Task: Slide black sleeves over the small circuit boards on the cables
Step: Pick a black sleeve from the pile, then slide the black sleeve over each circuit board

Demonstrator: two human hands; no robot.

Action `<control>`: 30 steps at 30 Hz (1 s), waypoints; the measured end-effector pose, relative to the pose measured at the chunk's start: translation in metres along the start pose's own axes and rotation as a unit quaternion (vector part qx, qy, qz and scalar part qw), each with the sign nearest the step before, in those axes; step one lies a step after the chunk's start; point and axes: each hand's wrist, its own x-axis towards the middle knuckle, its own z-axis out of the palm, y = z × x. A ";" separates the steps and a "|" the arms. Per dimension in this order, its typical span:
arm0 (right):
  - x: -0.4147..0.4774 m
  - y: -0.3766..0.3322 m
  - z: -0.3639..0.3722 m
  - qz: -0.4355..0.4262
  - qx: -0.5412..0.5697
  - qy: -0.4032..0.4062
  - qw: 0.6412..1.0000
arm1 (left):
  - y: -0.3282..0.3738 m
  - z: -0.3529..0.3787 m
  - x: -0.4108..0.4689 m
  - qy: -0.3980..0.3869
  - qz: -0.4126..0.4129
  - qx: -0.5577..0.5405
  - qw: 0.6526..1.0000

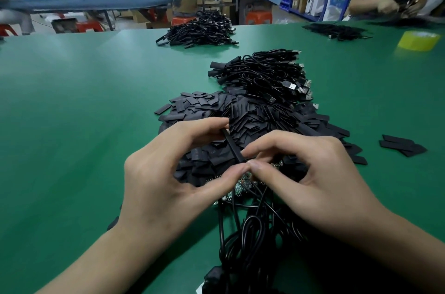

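Observation:
My left hand (168,173) pinches a flat black sleeve (232,145) between thumb and fingers, holding it edge-up and tilted. My right hand (305,178) pinches the sleeve's near end, thumb tip against my left thumb; whether a board is between its fingers is hidden. Under both hands lies a heap of loose black sleeves (260,118). Small green circuit boards (240,187) on black cables (250,233) lie just below my thumbs, the cables running toward me.
A pile of sleeved cables with USB plugs (267,74) sits behind the sleeves. Two more cable piles (202,31) (337,31) lie at the far edge of the green table (72,113), beside a yellow tape roll (419,39). A few sleeves (402,145) lie right. People work beyond.

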 end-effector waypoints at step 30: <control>0.168 0.015 -0.044 -0.006 -0.251 -0.109 0.962 | -0.008 -0.012 0.005 -0.284 -0.191 0.071 0.937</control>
